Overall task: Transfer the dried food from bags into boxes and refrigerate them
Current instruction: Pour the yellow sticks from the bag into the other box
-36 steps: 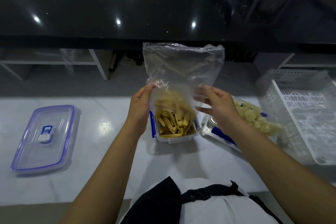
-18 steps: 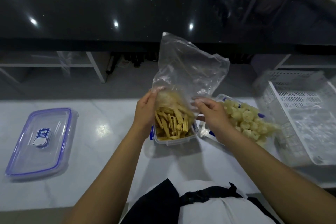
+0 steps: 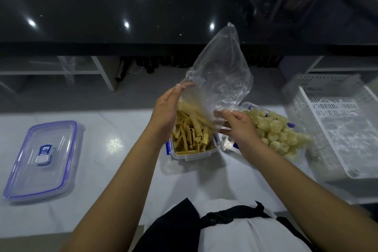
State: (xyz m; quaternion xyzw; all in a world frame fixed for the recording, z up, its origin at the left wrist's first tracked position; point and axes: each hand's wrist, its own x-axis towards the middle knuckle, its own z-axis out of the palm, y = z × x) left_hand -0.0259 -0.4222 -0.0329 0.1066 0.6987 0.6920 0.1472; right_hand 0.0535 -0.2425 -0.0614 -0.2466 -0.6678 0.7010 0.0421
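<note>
- Bare forearms, no sleeves reaching the wrists.
- Left hand [image 3: 165, 116] and right hand [image 3: 240, 127] ungloved, without rings, watch or bracelet.
- White top [image 3: 245, 237] over the torso.
- Black apron [image 3: 173, 229] over it, tied in a knotted black strap [image 3: 231, 214] at the waist.

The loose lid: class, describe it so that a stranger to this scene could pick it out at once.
Start at the white counter below the black worktop. Far to the left of the two hands, the lid lies flat and alone. Unlike the boxes of food, it is clear and shallow with a blue rim and a blue label in its middle.
</note>
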